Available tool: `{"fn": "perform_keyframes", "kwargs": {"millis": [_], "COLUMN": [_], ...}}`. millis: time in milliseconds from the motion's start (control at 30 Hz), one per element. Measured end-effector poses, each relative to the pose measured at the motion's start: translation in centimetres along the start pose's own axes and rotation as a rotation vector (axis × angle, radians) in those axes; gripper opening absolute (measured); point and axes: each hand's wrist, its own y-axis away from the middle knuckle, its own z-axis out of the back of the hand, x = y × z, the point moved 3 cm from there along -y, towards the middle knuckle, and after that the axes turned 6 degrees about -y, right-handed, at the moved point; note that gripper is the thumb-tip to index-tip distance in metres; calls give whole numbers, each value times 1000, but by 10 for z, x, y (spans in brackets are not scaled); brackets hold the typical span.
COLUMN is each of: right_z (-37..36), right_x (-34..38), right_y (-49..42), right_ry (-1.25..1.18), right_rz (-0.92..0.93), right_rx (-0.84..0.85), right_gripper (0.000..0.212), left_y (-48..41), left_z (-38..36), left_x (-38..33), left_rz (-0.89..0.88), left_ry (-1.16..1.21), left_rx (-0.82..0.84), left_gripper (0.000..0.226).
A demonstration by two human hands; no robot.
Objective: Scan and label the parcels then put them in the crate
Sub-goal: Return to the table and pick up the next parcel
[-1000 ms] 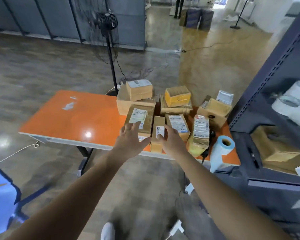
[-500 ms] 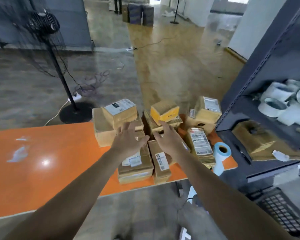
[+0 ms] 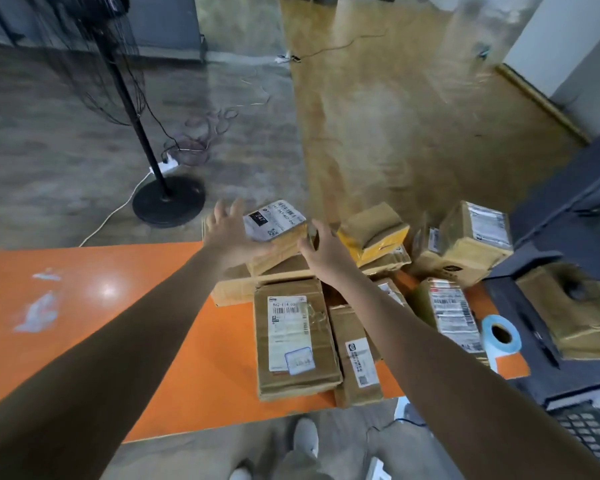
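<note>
Several brown parcels lie at the right end of the orange table (image 3: 84, 306). A small box with a white label (image 3: 274, 221) sits on top of a larger carton (image 3: 236, 289) at the back. My left hand (image 3: 227, 235) is against the small box's left side with its fingers spread and straight. At the box's right end, my right hand (image 3: 326, 249) touches the corner with loosely curved fingers. In front lie a flat labelled parcel (image 3: 291, 337) and a narrow parcel (image 3: 357, 362). The corner of a black crate (image 3: 593, 438) shows at bottom right.
A yellow parcel (image 3: 374, 233), a labelled box (image 3: 475, 237) and a bagged parcel (image 3: 454, 313) crowd the table's right end beside a blue label roll (image 3: 501, 336). A dark shelf unit (image 3: 568, 220) stands right. A fan stand (image 3: 168, 202) with cables stands behind the table.
I have stepped closer to the table. Both hands have moved from the front parcels to the small labelled box at the back and now flank it.
</note>
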Motion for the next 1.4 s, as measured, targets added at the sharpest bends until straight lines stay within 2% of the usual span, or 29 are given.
{"fn": "perform_keyframes", "kwargs": {"millis": [200, 300, 367, 433, 567, 667, 800, 867, 900, 1000, 1100, 1200, 1300, 1400], "right_z": [-12, -11, -7, -2, 11, 31, 67, 77, 81, 95, 109, 122, 138, 155], "right_x": [-1, 4, 10, 17, 16, 3, -26, -39, -49, -78, -93, -115, -140, -172], "right_y": [-21, -18, -14, -6, 13, 32, 70, 87, 94, 109, 123, 127, 133, 142], "right_ry": [-85, -239, -443, -629, -721, -763, -748, -720, -695, -662, -650, -642, -610, -573], "right_rz": [-43, -70, -117, -177, -203, -205, -177, -185, -180, -167, -179, -174, -163, -229], "right_rx": [39, 19, 13, 23, -65, -154, -248, -261, -270, -311, -334, -351, -337, -342], "right_gripper": [60, 52, 44, 47, 58, 59, 39, 47, 52, 59, 46, 43, 28, 51], "left_y": [-21, -14, 0, 16, 44, 63, 80, 90, 94, 106, 113, 117, 118, 124], "left_z": [-9, -5, -3, -4, -4, -10, -28, -40, -47, -71, -95, -112, -128, -145], "left_x": [4, 1, -4, -10, -31, -51, -75, -87, -93, -108, -124, -142, -161, -179], "left_rz": [-45, -33, -30, -33, -88, -160, -128, -79, -56, 5, 12, 5, 15, 53], "left_ry": [47, 14, 35, 119, 242, 312, 556, 705, 772, 877, 895, 912, 913, 942], "left_rx": [148, 25, -68, -122, -146, -119, 64, 222, 302, 503, 602, 611, 570, 515], "left_gripper": [113, 113, 119, 119, 112, 92, 62, 38, 32, 48, 68, 70, 71, 57]}}
